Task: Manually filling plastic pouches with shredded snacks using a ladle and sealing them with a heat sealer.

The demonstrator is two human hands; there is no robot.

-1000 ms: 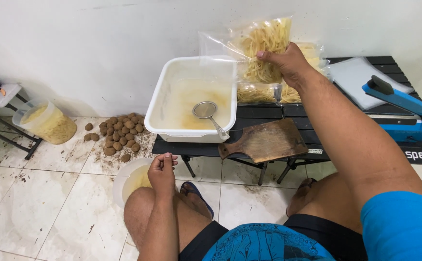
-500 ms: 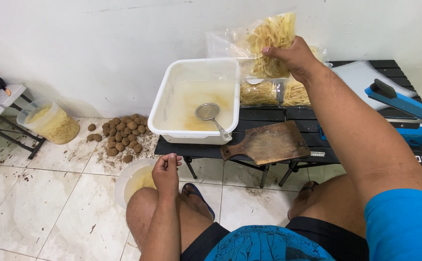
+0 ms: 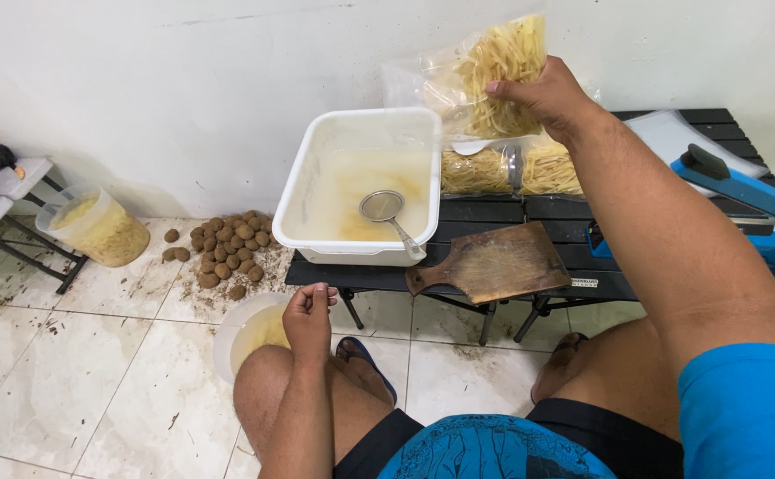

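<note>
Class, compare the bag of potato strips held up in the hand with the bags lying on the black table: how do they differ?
The held bag hangs upright in the right hand, above the table; the lying bags rest flat on the black table beside the white tub. The held bag is gripped at its side; the lying bags are untouched. Both are clear plastic holding pale yellow strips.

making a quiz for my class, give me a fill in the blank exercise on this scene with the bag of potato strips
1. The right hand holds up a clear bag of potato strips above the ____ table.
2. A metal strainer lies inside the white ____.
3. The left hand rests on the person's ____.
4. The wooden cutting board lies to the ____ of the blue sealer.

Missing words: black; tub; knee; left
</note>
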